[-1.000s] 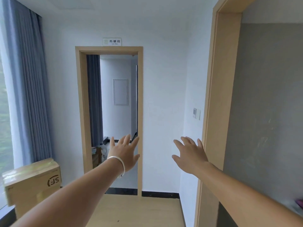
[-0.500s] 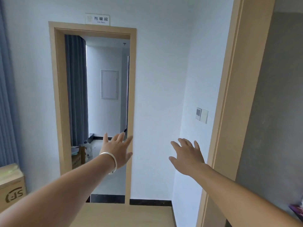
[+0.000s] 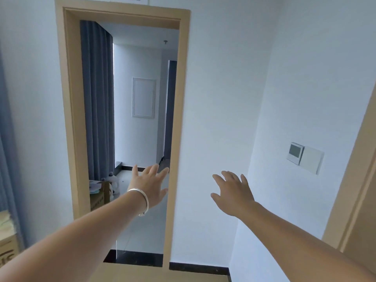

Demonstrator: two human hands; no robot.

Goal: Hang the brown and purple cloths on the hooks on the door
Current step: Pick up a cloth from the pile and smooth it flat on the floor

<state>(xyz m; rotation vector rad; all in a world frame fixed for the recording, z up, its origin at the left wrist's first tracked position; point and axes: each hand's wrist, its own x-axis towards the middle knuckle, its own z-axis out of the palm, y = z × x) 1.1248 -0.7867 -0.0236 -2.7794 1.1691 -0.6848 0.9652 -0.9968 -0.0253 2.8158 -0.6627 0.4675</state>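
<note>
Both my arms reach forward at chest height with nothing in them. My left hand (image 3: 149,187), a silver bangle on its wrist, has its fingers spread in front of an open wooden doorway (image 3: 70,110). My right hand (image 3: 234,192) is also spread, in front of the white wall to the right of that doorway. No brown or purple cloth, no hooks and no door leaf are in view.
Through the doorway lie a tiled floor, a grey curtain (image 3: 97,98) and a small box with papers (image 3: 98,193). A wall switch panel (image 3: 305,157) is on the right wall beside a second wooden frame (image 3: 358,180). A cardboard box (image 3: 7,239) stands at the far left.
The view has moved closer to the doorway and swung left; the grey surface at the right has left the frame. Both hands stay spread and held forward.
</note>
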